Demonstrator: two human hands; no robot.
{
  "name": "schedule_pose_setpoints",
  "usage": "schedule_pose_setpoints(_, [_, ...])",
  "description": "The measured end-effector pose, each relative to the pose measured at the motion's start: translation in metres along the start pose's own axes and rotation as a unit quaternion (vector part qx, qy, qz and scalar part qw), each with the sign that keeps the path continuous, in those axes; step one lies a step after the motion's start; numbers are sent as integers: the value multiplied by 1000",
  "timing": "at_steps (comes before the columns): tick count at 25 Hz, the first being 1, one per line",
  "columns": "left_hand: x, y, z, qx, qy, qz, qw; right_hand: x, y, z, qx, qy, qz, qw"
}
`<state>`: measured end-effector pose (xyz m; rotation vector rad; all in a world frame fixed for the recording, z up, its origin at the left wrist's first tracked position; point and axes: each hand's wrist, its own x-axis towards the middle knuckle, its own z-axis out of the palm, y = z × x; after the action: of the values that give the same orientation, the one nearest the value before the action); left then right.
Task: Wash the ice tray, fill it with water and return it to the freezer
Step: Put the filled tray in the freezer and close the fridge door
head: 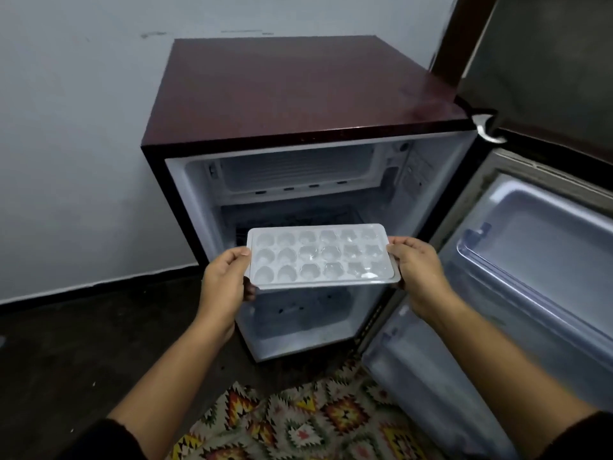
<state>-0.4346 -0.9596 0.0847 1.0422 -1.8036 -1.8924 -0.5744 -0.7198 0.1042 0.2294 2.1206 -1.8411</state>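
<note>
Two hands hold a white ice tray (321, 255) level in front of an open maroon fridge (298, 94). The left hand (224, 283) pinches its left end, thumb on top and fingers curled beneath; the right hand (418, 272) grips the right end likewise. The fridge door (530, 260) stands open to the right, and a patterned rug (298, 423) lies near.

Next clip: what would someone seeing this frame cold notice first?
The white ice tray, held at centre by its short ends, left hand and right hand gripping it. Behind it stands the small maroon fridge, its door swung open to the right. A patterned rug lies below.
</note>
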Motion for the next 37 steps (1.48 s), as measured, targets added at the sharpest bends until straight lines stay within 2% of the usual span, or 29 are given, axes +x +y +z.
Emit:
schedule_pose_setpoints(5, [48,16,28,-40,40,13,998,72,-29,19,2,-29,-27,999])
schedule_pose_setpoints(12, [105,16,48,-64,81,28,994,140,-30,44,33,-43,-42,998])
schedule_pose_setpoints(21, [144,18,59,-89,78,54,991,182,-39,67,77,-78,-56,992])
schedule_pose_setpoints(32, [160,33,63,-184,112,10,977,192,-51,79,166,-75,-61,981])
schedule_pose_setpoints(35, [157,35,64,-218,116,31,969,193,-50,78,169,-83,-92,978])
schedule_pose_setpoints(37, [151,33,64,-205,109,75,970,192,-43,74,80,-67,-171,980])
